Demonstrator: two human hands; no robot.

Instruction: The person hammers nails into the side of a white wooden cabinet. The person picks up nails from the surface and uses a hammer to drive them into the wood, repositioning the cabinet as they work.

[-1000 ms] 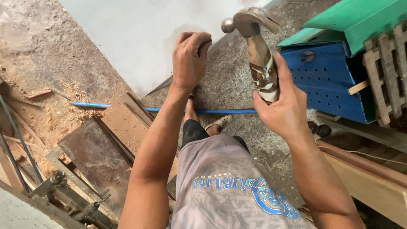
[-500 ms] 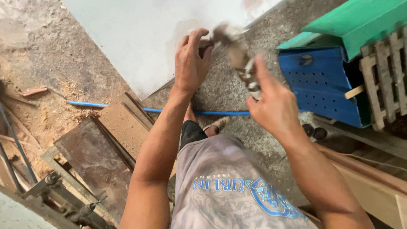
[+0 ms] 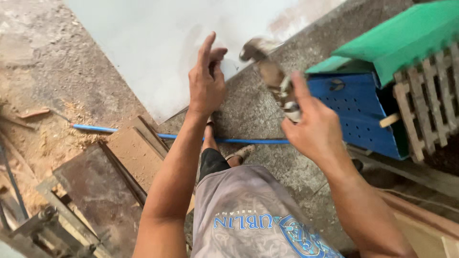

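A: What's the shop floor like?

B: Rough concrete floor (image 3: 267, 110), dusty, with sawdust (image 3: 57, 138) heaped on the left. A big pale sheet (image 3: 158, 43) lies flat across the top. A thin blue pipe (image 3: 248, 141) runs over the floor, passing under some brown boards (image 3: 134, 148).

A: Anything on the right?

B: A blue perforated box (image 3: 358, 114) with a green lid (image 3: 401, 38), and a slatted wooden crate (image 3: 425, 100) right against it. Pale timber (image 3: 420, 224) sits lower right, a rusty metal frame (image 3: 48, 220) lower left. Plain daylight, soft shadows.
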